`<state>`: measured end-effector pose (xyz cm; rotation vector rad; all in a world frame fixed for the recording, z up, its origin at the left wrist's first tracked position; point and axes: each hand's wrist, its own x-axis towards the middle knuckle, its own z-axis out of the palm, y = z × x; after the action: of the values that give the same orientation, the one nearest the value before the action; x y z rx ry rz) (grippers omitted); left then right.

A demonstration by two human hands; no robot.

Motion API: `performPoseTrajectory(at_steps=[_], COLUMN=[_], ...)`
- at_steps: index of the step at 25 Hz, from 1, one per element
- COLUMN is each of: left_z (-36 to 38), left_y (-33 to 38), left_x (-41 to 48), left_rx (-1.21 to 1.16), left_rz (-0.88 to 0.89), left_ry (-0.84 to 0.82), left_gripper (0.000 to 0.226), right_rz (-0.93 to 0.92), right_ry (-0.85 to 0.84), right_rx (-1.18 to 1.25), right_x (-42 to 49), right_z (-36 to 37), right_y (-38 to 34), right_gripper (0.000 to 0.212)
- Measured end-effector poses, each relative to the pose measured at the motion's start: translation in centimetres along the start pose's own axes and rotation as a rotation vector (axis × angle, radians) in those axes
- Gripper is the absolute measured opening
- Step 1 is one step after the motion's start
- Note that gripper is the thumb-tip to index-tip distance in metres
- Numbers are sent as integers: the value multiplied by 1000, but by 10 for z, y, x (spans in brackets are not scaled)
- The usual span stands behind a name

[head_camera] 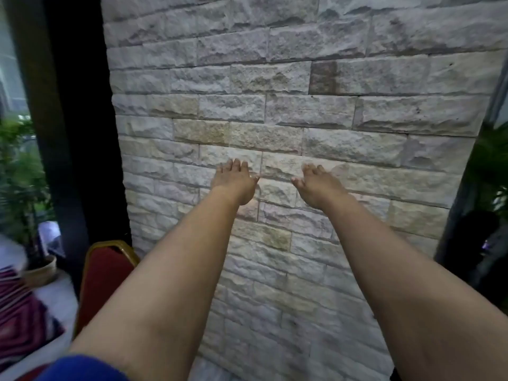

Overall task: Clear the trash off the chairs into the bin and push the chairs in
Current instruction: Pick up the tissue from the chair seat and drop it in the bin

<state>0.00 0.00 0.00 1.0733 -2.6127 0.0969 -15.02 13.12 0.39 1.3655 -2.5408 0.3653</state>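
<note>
red chair (104, 273) lower left, seemingly clear of left hand (233, 182)

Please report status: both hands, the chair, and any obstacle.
Left hand and right hand open, empty, stretched toward the stone wall. Red chair low left, untouched. No trash or bin in view.

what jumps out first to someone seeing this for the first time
Two bare arms stretch forward, the left hand and right hand held open and empty before a pale rough stone wall that fills most of the view. At lower left, the red chair with a gold frame stands by the wall's edge, with green plants behind it at far left.
</note>
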Motion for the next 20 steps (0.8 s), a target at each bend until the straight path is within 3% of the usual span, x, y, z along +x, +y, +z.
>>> performPoseTrajectory(at_steps=[11, 20], left_z=[62, 141], left_y=[-49, -77], left_x=[-96, -289], left_rx=[109, 1], left_rz=[-364, -657], left_ry=[-156, -218], left_gripper=[66, 66], right_rz=[-297, -668], right_ry=[-168, -456], right_rx=[107, 171], right_x=[-31, -151], right_z=[88, 202], right_y=[-38, -110], right_gripper=[67, 69])
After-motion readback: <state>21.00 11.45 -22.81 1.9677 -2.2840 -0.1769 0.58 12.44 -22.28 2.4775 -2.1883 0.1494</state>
